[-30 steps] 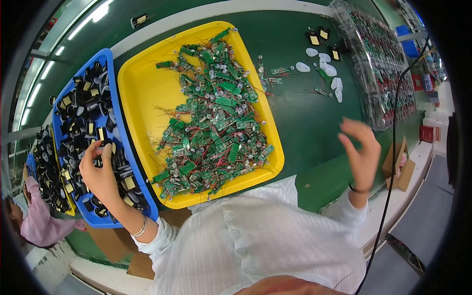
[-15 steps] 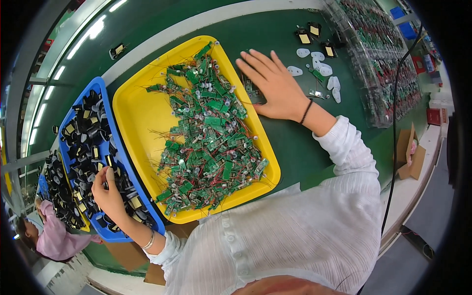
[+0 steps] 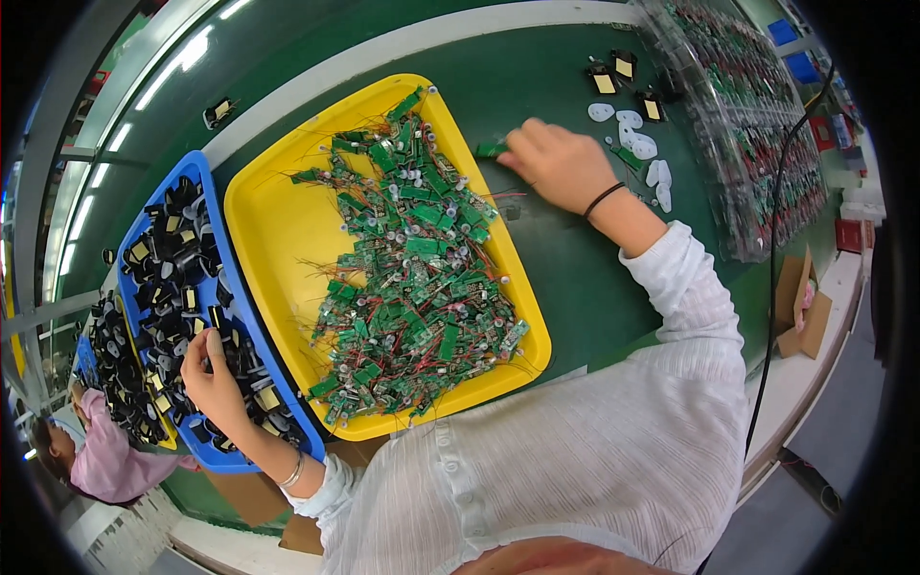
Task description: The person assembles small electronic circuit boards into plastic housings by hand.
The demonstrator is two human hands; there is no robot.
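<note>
My right hand (image 3: 563, 168) is closed over the table just right of the yellow tray (image 3: 278, 259). Its fingertips pinch a small green circuit board (image 3: 491, 150), whose red wire trails below the hand. A heap of similar boards (image 3: 422, 244) with thin wires covers the tray's middle and right. Over the blue tray (image 3: 251, 337) on the left, my left hand (image 3: 213, 381) has thumb and fingers pressed together. What they hold, if anything, I cannot make out among the black plastic parts (image 3: 182, 249) around them.
White oval pieces (image 3: 644, 146) and black parts with cream pads (image 3: 603, 80) lie at the upper right. Clear plastic trays (image 3: 738, 134) full of boards stand beyond them. A black cable (image 3: 770, 240) hangs at the right. A person in pink (image 3: 115, 450) sits far left.
My right hand was spread flat beside the yellow tray; now its fingers are closed on a circuit board, slightly farther right. My left hand has stayed nearly in place.
</note>
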